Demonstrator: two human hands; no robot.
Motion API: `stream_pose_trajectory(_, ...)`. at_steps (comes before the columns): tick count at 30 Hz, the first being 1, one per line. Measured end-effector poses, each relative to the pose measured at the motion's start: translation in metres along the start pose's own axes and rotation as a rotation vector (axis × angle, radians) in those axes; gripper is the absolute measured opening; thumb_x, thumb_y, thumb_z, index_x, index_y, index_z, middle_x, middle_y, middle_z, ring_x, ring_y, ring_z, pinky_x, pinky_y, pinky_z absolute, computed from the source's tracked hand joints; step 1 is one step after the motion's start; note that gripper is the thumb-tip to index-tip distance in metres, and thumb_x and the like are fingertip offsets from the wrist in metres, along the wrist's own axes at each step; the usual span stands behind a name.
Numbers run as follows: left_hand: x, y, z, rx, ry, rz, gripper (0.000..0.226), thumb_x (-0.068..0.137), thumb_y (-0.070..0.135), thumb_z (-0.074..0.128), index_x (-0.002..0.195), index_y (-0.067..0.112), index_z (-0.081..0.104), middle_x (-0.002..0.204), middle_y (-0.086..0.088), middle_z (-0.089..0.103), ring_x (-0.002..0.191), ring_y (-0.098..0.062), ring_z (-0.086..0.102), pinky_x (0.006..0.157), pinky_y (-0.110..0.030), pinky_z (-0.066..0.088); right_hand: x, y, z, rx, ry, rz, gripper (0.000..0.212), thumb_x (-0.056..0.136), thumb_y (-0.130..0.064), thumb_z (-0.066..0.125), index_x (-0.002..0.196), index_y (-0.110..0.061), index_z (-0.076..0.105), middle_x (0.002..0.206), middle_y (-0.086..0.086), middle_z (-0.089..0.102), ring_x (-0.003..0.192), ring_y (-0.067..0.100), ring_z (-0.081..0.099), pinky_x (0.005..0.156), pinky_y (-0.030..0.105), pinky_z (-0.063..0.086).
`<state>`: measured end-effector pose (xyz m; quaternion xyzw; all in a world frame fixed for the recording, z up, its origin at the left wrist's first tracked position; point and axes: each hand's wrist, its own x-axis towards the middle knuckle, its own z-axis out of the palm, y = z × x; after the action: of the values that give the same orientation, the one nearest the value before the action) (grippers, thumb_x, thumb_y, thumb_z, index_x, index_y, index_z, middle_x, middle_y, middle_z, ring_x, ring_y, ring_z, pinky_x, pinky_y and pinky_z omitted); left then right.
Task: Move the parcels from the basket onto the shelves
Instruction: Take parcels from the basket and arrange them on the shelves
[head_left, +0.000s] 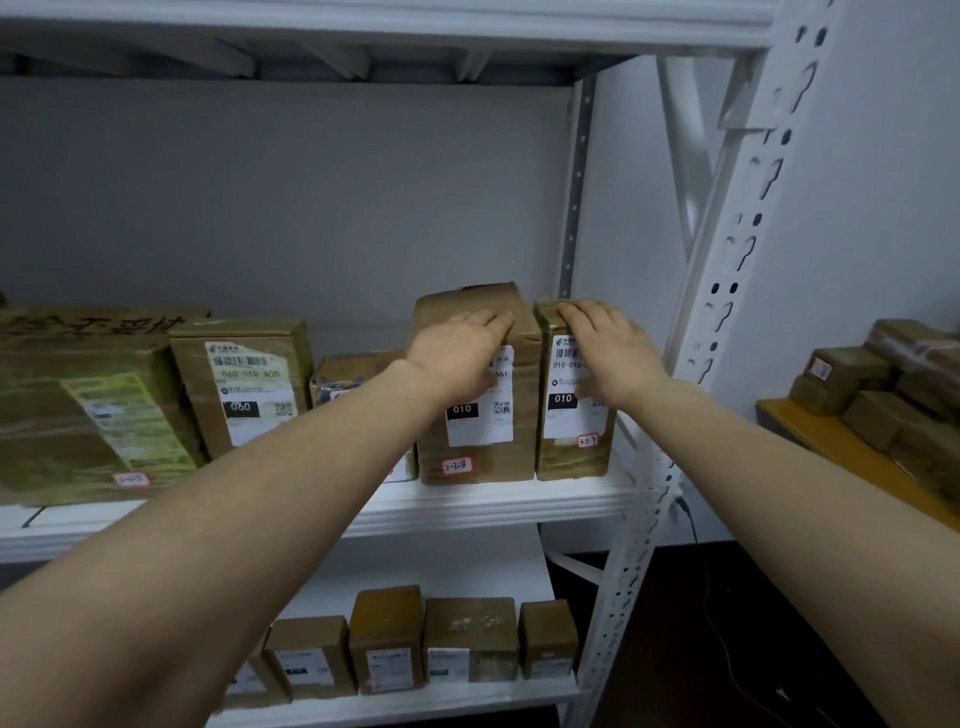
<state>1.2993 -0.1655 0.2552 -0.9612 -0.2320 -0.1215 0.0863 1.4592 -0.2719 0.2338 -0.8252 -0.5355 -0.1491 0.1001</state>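
two parcels (478, 415) (574, 410) stand side by side at the shelf's (467, 506) right end.

The shelf boards (467, 506) are white. The upright post (727, 291) is white too, with a pattern of dark holes. The wall (260, 182) behind is pale grey.

The tall parcel (522, 322) is brown cardboard. The narrow parcel (571, 462) beside it is a more olive brown. Each carries a white label (483, 428) with black print and a black block with white digits. Each also has a small white sticker (457, 465) edged in red.

The big box (47, 415) at the left is brown with a yellow-green label (124, 415). The table (831, 441) at the right is yellow. The floor (753, 597) is dark.
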Motion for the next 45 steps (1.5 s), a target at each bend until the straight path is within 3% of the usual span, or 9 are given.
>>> stream_pose_trajectory(5,-0.007,0.003,-0.010,-0.001,0.038,0.018,0.085,0.085,0.035,0.064,0.152,0.018,0.014,0.156,-0.005,0.022,0.142,-0.023,0.022,0.112,-0.036,0.027,-0.010,-0.003,-0.011,-0.114,0.023,0.003,0.111,0.075,-0.033,0.078,0.153,-0.016,0.002,0.159,0.004,0.009,0.147,0.024,0.003,0.116,0.055,0.008)
stream_pose_trajectory(7,-0.014,0.007,-0.019,0.006,0.136,0.077,0.077,0.086,0.039,0.057,0.150,0.017,0.021,0.153,-0.005,0.030,0.139,-0.022,0.029,0.108,-0.036,0.032,-0.019,-0.005,-0.021,-0.108,0.172,-0.060,0.097,0.076,-0.035,0.074,0.151,-0.010,0.018,0.154,0.011,0.025,0.144,0.029,0.017,0.116,0.053,0.016)
stream_pose_trajectory(10,-0.028,0.013,-0.041,0.025,0.420,0.262,0.055,0.083,0.039,0.044,0.129,0.010,0.055,0.120,-0.009,0.061,0.107,-0.026,0.058,0.076,-0.036,0.052,-0.032,-0.010,-0.042,-0.016,0.529,-0.203,0.060,0.074,-0.028,0.062,0.127,-0.003,0.054,0.124,0.018,0.056,0.117,0.036,0.052,0.100,0.045,0.038)
stream_pose_trajectory(13,-0.035,0.018,-0.067,0.021,0.667,0.417,0.040,0.079,0.031,0.046,0.102,0.007,0.067,0.089,-0.009,0.065,0.078,-0.026,0.061,0.055,-0.030,0.048,-0.035,-0.019,-0.076,0.072,0.744,-0.253,0.046,0.076,-0.028,0.050,0.114,-0.005,0.062,0.112,0.015,0.062,0.105,0.031,0.057,0.092,0.037,0.041)
stream_pose_trajectory(19,-0.038,0.019,-0.147,0.110,0.934,0.421,0.022,0.080,0.020,0.054,0.092,0.006,0.066,0.087,-0.012,0.062,0.075,-0.030,0.058,0.062,-0.038,0.049,-0.020,-0.032,-0.157,0.183,1.000,-0.270,0.035,0.082,-0.018,0.056,0.113,-0.005,0.060,0.113,0.019,0.057,0.106,0.032,0.053,0.089,0.045,0.046)
stream_pose_trajectory(23,-0.027,0.003,-0.195,0.199,1.058,0.228,0.035,0.080,0.006,0.059,0.114,0.004,0.064,0.108,-0.019,0.063,0.100,-0.037,0.060,0.081,-0.045,0.051,-0.002,-0.040,-0.206,0.201,1.003,-0.199,0.042,0.084,-0.010,0.066,0.125,-0.008,0.056,0.130,0.020,0.047,0.117,0.036,0.049,0.096,0.048,0.046)
stream_pose_trajectory(30,-0.008,-0.027,-0.268,0.245,0.846,-0.161,0.073,0.091,0.002,0.052,0.152,0.013,0.013,0.158,-0.012,0.014,0.147,-0.027,0.006,0.118,-0.033,0.006,0.028,-0.039,-0.260,0.384,0.778,0.063,0.073,0.090,-0.026,0.065,0.149,-0.028,0.023,0.158,0.014,-0.004,0.147,0.032,0.007,0.117,0.044,0.022)
stream_pose_trajectory(39,0.024,-0.048,-0.293,0.331,0.579,-0.253,0.089,0.087,0.003,0.060,0.151,0.006,-0.003,0.158,-0.016,0.011,0.147,-0.031,0.006,0.118,-0.041,0.009,0.060,-0.017,-0.264,0.482,0.607,0.192,0.093,0.086,-0.036,0.069,0.152,-0.036,0.004,0.157,0.021,-0.010,0.146,0.039,-0.001,0.117,0.053,0.014)
stream_pose_trajectory(45,0.034,-0.050,-0.292,0.279,0.512,-0.206,0.094,0.085,0.004,0.065,0.152,0.008,0.000,0.149,-0.016,0.033,0.140,-0.033,0.025,0.112,-0.041,0.027,0.067,-0.014,-0.266,0.469,0.569,0.146,0.090,0.087,-0.033,0.068,0.150,-0.042,0.004,0.152,0.019,0.014,0.137,0.039,0.029,0.111,0.048,0.028)
